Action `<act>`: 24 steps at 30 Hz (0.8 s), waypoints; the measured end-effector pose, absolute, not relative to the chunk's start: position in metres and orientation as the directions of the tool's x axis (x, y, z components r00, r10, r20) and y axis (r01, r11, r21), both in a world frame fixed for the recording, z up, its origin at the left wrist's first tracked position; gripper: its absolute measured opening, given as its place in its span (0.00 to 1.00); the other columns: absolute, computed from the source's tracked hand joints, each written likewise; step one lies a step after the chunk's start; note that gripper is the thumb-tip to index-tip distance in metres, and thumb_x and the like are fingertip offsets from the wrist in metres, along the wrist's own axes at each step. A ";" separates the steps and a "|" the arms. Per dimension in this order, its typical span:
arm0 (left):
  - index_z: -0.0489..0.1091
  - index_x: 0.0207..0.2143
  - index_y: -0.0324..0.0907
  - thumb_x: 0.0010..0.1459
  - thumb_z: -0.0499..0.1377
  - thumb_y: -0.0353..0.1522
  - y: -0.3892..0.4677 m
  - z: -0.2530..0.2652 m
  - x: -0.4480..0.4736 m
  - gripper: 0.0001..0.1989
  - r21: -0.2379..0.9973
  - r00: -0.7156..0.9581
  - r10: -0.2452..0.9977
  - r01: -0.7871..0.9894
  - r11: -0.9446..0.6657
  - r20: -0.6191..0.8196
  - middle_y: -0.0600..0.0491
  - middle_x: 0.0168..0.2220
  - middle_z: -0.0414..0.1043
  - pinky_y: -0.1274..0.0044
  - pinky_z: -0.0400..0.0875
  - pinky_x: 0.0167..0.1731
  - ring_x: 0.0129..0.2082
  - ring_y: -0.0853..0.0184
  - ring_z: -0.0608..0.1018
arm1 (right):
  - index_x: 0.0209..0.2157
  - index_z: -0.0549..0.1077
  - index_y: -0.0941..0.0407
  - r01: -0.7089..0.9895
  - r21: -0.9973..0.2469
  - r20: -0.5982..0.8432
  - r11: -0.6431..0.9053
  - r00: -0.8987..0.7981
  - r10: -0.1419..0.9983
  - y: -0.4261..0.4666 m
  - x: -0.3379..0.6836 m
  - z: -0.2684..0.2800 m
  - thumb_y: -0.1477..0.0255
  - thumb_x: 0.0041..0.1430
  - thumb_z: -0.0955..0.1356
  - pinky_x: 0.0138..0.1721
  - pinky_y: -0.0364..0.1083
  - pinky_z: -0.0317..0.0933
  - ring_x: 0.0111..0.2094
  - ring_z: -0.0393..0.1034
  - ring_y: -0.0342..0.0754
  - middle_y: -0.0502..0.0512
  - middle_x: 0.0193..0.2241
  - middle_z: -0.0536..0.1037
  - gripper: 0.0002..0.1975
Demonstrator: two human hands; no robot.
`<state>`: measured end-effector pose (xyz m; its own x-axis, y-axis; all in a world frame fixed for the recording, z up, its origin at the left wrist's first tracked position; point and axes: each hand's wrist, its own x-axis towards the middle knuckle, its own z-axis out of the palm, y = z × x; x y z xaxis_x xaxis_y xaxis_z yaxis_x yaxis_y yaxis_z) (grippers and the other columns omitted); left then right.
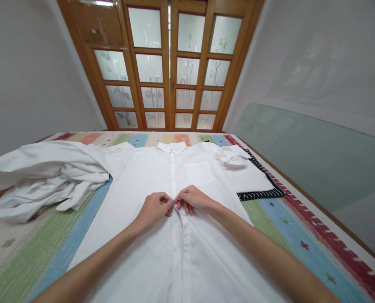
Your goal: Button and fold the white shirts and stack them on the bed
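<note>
Bare forearms [253,237] are stretched over the lower part of a white shirt [137,181], which is laid out on a patterned cover [288,223] with its collar [178,147] at the far end. At mid-placket, the fabric edge is pinched between the fingers of the left hand [159,204] and of the right hand [189,200], the fingertips being held almost touching. At left, the shirt's side is crowded by a heap of crumpled white cloth [48,179]. At right, black striped fabric [261,194] is partly covered by white fabric, on which a bunched white piece [233,156] is seen. A chest pocket [200,173] is spread flat; its contents cannot be told. Beyond, wooden doors [148,51] are fitted with patterned panes.
</note>
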<state>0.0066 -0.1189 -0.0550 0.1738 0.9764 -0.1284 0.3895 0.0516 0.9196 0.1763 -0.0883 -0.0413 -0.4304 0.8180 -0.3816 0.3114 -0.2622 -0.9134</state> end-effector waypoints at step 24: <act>0.74 0.23 0.39 0.46 0.60 0.35 -0.118 -0.059 0.007 0.08 0.904 0.143 0.981 0.423 0.062 -0.134 0.53 0.20 0.76 0.79 0.68 0.26 0.24 0.66 0.78 | 0.23 0.74 0.60 0.349 -0.921 -0.331 -0.172 -0.470 0.818 -0.090 0.180 -0.040 0.77 0.50 0.66 0.12 0.37 0.48 0.12 0.58 0.35 0.46 0.17 0.74 0.05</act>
